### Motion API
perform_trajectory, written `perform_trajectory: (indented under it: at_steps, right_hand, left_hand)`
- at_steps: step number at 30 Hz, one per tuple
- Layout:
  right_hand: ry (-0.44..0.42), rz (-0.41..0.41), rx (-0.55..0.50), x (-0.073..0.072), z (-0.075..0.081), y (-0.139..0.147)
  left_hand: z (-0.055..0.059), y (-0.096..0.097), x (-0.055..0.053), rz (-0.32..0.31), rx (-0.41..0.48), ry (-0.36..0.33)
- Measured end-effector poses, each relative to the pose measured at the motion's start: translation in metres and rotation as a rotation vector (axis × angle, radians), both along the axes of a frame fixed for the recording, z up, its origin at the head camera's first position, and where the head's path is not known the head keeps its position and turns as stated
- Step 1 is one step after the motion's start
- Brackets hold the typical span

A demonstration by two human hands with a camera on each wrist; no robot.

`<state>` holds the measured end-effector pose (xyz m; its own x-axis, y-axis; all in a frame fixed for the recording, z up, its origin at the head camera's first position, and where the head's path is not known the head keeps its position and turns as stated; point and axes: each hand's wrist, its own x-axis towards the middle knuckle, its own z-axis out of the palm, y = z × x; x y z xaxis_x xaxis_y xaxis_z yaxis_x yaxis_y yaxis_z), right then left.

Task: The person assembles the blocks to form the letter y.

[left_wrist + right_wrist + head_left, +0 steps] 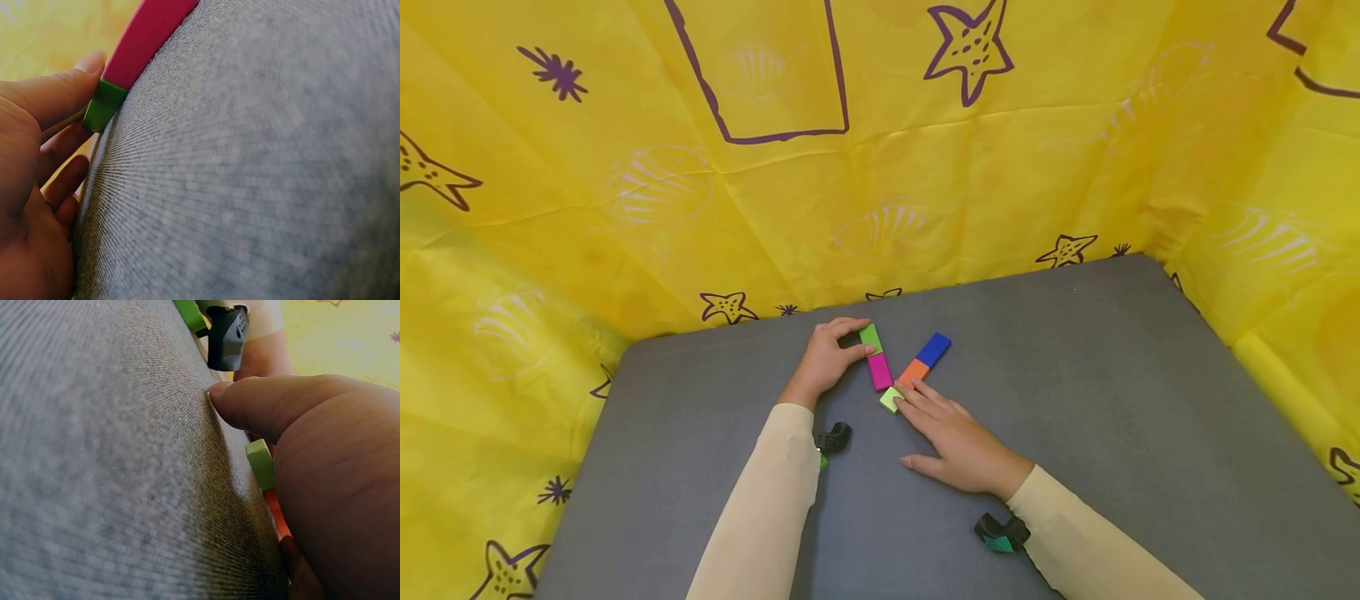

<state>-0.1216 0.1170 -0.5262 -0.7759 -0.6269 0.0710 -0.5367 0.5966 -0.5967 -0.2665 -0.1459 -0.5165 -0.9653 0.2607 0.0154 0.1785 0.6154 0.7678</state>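
Observation:
In the head view my left hand (831, 360) pinches a green block (870, 338) between thumb and fingers. A magenta block (880, 372) lies end to end with it; the left wrist view shows the green block (105, 105) against the magenta one (147, 40). My right hand (958, 442) lies with fingers extended over an orange block (913, 372) and a light green block (891, 399), its thumb apart from them. Beyond the orange block a blue block (934, 350) continues that row. The light green block (260, 464) shows beyond my thumb in the right wrist view.
The blocks lie on a grey cloth-covered table (1120, 400). Yellow printed fabric (910, 167) hangs behind it and at both sides. Black wrist mounts (833, 437) sit at the sleeves. The table's far edge is close beyond my left hand.

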Motion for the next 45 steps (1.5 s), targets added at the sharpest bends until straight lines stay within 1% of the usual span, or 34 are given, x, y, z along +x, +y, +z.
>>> perform_trajectory:
  at_steps: [6, 11, 18, 29, 33, 36, 38, 42, 45]
  right_hand:
    - [0.002, 0.001, 0.005, 0.0, 0.001, 0.0]
    - [0.0, 0.003, 0.006, 0.0, 0.002, 0.0]
    - [0.008, 0.003, 0.006, 0.0, 0.001, 0.0]
    - [0.016, 0.005, -0.003, 0.0, 0.001, -0.001]
    - [0.011, 0.004, 0.001, 0.0, 0.002, -0.001]
    - [0.009, 0.004, 0.0, 0.001, 0.002, -0.001]
    - [0.013, 0.006, -0.006, 0.001, 0.002, -0.001]
    - [0.016, 0.007, -0.016, 0.001, 0.001, 0.0]
    - [0.027, 0.007, -0.029, 0.0, 0.0, 0.0]
  left_hand:
    - [0.0, 0.0, 0.0, -0.004, 0.005, -0.001]
    - [0.0, 0.001, 0.0, 0.006, 0.004, -0.006]
    - [0.0, 0.001, 0.001, 0.016, 0.0, -0.005]
    - [0.001, 0.001, 0.001, 0.011, 0.0, 0.001]
    - [0.001, 0.0, 0.002, 0.025, 0.014, -0.018]
    - [0.001, -0.002, 0.004, 0.045, 0.041, -0.042]
    - [0.001, -0.003, 0.005, 0.055, 0.08, -0.062]
    - [0.003, -0.004, 0.008, 0.069, 0.216, -0.1]
    - [0.008, -0.006, 0.01, 0.076, 0.305, -0.112]
